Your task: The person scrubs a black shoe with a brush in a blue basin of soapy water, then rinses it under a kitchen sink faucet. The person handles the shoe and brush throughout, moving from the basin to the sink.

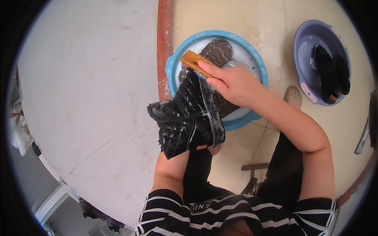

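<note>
A wet black quilted boot (189,118), streaked with suds, is held up over the near left rim of a round blue basin (262,79). My left forearm (172,165) runs up to the boot's shaft, and the boot hides my left hand, which holds it up. My right hand (236,84) grips a wooden scrubbing brush (196,63), its bristles down against the far end of the boot's sole. In the basin's soapy water (246,60), a brown treaded sole (218,53) faces up, and another dark ribbed piece (227,106) shows behind the boot.
To the right, a purple oval basin (305,44) holds black footwear (330,73). A beige clog (293,97) is on the tiled floor (236,14) below it. A pale wall (88,88) with a red-brown base strip (165,38) rises close on the left. A stool-like frame (254,169) shows between my legs.
</note>
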Action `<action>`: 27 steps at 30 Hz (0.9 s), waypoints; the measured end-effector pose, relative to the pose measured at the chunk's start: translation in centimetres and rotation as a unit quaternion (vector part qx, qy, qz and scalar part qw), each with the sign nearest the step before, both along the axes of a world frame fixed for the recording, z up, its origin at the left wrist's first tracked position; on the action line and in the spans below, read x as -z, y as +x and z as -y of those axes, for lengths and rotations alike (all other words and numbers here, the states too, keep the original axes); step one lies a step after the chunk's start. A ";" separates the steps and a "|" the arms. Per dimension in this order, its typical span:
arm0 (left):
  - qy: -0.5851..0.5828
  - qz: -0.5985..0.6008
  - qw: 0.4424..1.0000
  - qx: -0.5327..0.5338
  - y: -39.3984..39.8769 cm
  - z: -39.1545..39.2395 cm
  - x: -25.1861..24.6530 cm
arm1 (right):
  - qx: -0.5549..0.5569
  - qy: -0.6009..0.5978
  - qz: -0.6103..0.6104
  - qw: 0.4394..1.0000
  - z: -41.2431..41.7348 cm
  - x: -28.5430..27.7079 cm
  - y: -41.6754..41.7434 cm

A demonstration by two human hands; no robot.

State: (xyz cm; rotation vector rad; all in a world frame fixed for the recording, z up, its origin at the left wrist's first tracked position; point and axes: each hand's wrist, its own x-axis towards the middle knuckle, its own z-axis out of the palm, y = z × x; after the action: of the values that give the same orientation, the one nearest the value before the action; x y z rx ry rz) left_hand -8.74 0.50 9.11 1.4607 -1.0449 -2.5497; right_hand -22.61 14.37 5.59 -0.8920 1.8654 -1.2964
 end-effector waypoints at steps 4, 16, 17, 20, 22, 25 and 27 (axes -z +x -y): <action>-0.075 -0.038 0.996 -0.028 0.4 0.5 -0.7 | -0.102 0.002 -0.017 0.995 -3.9 -2.2 3.7; -0.031 0.001 0.997 0.075 -1.6 2.0 3.0 | 0.010 0.014 -0.082 0.996 -0.2 1.4 -1.8; -0.037 -0.013 0.996 0.082 -1.1 3.2 3.7 | -0.003 0.019 -0.076 0.997 -0.6 1.0 -1.3; -0.077 0.006 0.995 0.061 -0.8 4.7 3.0 | -0.061 0.035 -0.102 0.992 -3.1 -0.9 1.4; -0.122 0.021 0.991 0.059 -1.9 2.1 2.5 | -0.061 0.051 -0.136 0.988 -3.4 -0.2 1.6; -0.155 0.038 0.979 0.130 -1.1 -0.1 4.4 | -0.005 0.027 -0.180 0.983 -0.8 0.9 1.2; -0.168 0.030 0.975 0.139 -0.7 1.2 5.6 | -0.011 0.046 -0.211 0.976 -0.3 0.7 0.6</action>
State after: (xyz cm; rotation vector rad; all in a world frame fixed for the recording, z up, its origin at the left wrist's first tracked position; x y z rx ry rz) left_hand -9.42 -0.66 3.49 1.3906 -1.7009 -2.3390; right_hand -22.00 14.69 4.86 -1.2050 2.2098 -1.0533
